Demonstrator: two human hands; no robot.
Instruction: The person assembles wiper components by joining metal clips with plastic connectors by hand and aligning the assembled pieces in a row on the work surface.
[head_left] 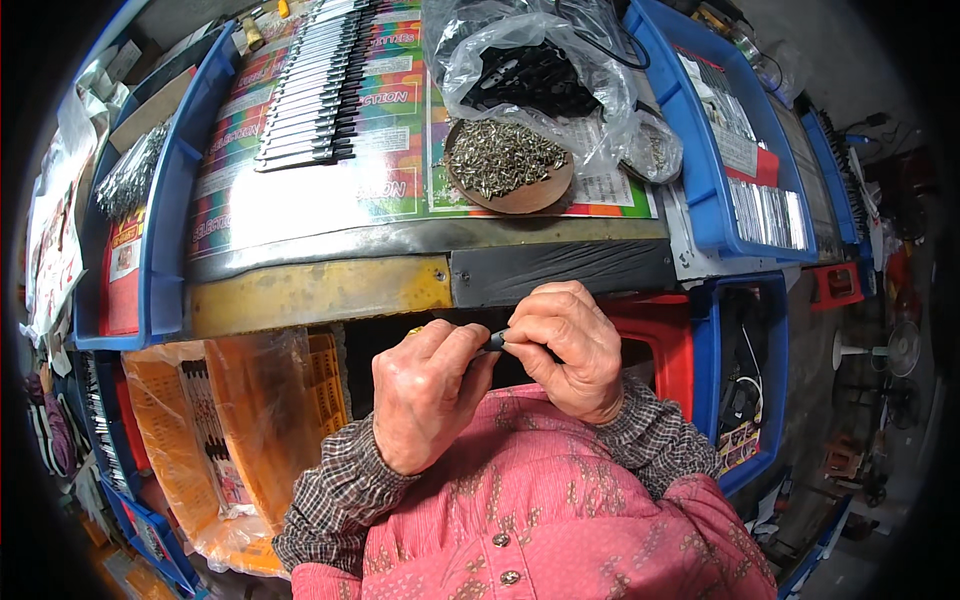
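Observation:
My left hand [424, 388] and my right hand [572, 352] meet in front of the table edge, above my lap. Both are closed, fingertips pinching a small dark cylindrical piece [495, 341] between them. Most of that piece is hidden by the fingers. Beyond the hands, a round shallow dish [530, 202] on the table holds a heap of small metal parts [505, 158]. Behind it lies an open clear plastic bag [610, 110] with black pieces [535, 80] inside. To the left, slim silver-and-black sticks [310, 95] lie side by side in a row.
A blue tray [170, 225] with silver strips stands at the left; another blue tray [690, 190] with silver pieces is at the right. Below left sits an orange crate [325, 380] lined with plastic. A blue bin [705, 350] with cables and a red stool [672, 350] are at lower right.

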